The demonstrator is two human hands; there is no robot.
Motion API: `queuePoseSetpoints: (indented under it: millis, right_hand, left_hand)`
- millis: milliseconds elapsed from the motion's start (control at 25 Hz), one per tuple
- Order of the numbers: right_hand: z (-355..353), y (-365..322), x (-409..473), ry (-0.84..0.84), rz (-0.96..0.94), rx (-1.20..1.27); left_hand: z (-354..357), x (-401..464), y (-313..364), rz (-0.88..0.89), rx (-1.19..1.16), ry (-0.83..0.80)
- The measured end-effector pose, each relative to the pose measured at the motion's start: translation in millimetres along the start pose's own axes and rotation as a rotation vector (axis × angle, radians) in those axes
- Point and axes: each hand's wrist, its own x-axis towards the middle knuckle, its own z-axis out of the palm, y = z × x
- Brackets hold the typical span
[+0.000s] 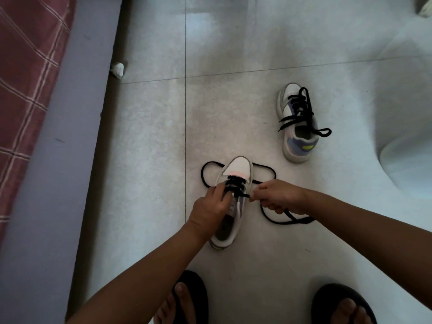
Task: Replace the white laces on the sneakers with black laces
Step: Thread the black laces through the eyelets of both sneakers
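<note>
Sneaker [233,181] between hands, left hand [211,206] gripping its side, right hand [278,197] pinching black lace [243,195]

My left hand [210,206] covers the near sneaker's [233,174] middle eyelets. My sandals [194,298] are cut off at the bottom edge, as is a pale object [425,8] top right.

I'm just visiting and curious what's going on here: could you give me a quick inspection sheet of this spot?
Surface: pale tiled floor.
Job's things: near sneaker partly laced with the black lace; far sneaker already black-laced.
Clutter: crumpled white scrap by the wall.
Hands: left hand holds the near sneaker; right hand pinches the lace.
Cables: nothing seen.
Surroundings: checked red cloth at left; person's feet in black sandals.
</note>
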Motion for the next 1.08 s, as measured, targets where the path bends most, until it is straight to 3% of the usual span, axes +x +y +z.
queuePoseSetpoints:
  millis: [280,440,680,840,960,1080]
  right_hand:
    - [3.9,-1.7,2.3,0.074,-0.090,-0.011]
    - [14.7,-2.6,6.7,0.126,-0.096,-0.044]
    - [8.4,-6.3,7.1,0.138,-0.145,-0.146]
    - [-20.1,-2.8,-7.5,-0.083,-0.073,-0.198]
    - [-30.1,2.2,-13.9,-0.146,-0.065,-0.096]
    - [-42.4,4.3,-22.4,-0.127,-0.074,0.079]
  left_hand:
    - [4.6,10.7,0.1,-0.120,-0.026,0.040]
    - [6.6,12.2,-1.9,-0.084,-0.001,0.034]
    - [10.3,18.7,-13.4,-0.365,-0.369,-0.242]
    - [6.8,28.3,-35.0,-0.491,-0.517,-0.349]
    - [0.8,33.6,-43.4,-0.445,-0.593,-0.480]
    - [-10.9,33.8,-44.7,-0.335,-0.621,-0.363]
